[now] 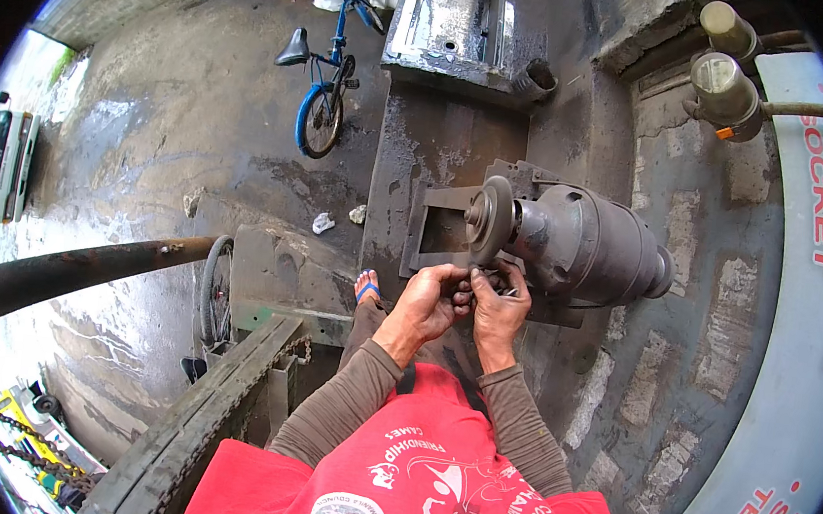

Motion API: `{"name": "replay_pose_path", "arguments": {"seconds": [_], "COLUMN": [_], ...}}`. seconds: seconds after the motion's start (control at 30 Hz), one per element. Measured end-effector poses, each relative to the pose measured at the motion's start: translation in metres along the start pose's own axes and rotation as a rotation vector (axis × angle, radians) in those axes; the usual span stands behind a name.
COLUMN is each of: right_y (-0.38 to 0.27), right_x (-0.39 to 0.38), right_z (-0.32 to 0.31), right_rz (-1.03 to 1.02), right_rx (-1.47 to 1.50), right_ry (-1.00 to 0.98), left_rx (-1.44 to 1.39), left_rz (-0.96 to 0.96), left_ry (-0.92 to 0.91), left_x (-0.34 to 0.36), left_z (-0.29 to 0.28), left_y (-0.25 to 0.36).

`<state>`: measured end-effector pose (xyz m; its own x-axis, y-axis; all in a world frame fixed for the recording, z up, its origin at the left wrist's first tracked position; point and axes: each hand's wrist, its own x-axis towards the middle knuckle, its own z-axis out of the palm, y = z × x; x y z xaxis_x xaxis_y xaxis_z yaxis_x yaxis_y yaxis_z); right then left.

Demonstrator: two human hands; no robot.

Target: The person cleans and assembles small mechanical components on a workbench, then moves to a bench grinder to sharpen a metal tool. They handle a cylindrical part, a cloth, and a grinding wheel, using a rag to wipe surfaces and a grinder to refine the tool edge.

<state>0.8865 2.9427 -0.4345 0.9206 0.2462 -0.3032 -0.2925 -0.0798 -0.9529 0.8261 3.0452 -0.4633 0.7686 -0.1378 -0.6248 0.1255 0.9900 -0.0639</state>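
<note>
A dark, grimy bench grinder (596,243) stands in front of me, its round grinding wheel (496,223) facing left. Just below the wheel's near edge, my left hand (430,303) and my right hand (498,310) meet. Fingers of both hands are closed in a pinch around something small, which they mostly hide. The fingertips are close to the wheel's rim; I cannot tell whether the piece touches it. A metal frame (416,226) sits left of the wheel.
Ahead is a metal basin (445,62) with a dark cup-like container (535,81) at its corner. A blue bicycle (325,100) stands to the left. A chained wooden beam (182,423) and a rusty pipe (83,275) lie near left. A printed sign (765,390) borders the right.
</note>
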Motion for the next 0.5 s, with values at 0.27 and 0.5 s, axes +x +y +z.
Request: {"name": "replay_pose_path", "arguments": {"seconds": [0.27, 0.5], "right_y": [0.001, -0.011], "right_x": [-0.001, -0.018], "right_z": [-0.008, -0.022], "right_rz": [-0.155, -0.109], "right_rx": [-0.196, -0.278], "right_ry": [0.013, -0.152], "left_rx": [0.038, 0.363], "left_rz": [0.027, 0.108], "left_ry": [0.013, 0.03], "left_x": [-0.01, -0.024], "left_z": [0.008, 0.012], "left_y": [-0.001, 0.005]}}
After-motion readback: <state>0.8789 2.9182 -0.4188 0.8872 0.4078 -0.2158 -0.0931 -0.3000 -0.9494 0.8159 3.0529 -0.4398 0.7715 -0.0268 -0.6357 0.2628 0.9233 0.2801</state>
